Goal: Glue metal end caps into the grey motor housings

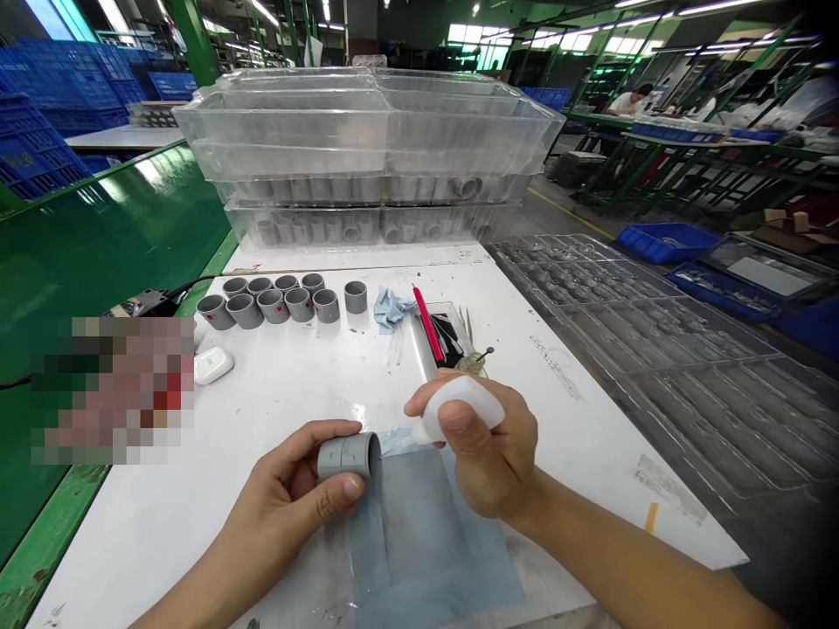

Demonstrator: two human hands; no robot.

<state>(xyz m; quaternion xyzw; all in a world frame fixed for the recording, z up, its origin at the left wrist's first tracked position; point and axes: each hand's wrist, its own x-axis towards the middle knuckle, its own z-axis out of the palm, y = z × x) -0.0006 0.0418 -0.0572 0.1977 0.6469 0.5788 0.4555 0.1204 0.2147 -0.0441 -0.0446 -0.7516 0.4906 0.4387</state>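
Note:
My left hand (292,494) holds a grey plastic pipe coupling (347,456) on its side, between thumb and fingers, with its open end facing right. My right hand (481,445) grips a white squeeze bottle (462,406), tilted so that its narrow tip points down and left. That tip stops just short of the coupling's rim and appears not to touch it. Beneath both hands lies a grey-blue sheet (419,533) on the white table (163,524). The coupling's inside is mostly hidden.
Several grey couplings (262,306) stand behind my hands, next to a crumpled blue cloth (391,307), a red pen (428,323) and a small tool tray (446,336). Stacked transparent trays (367,148) hold more couplings. Transparent moulded trays (629,332) lie to the right. A pixelated patch (111,389) hides the left.

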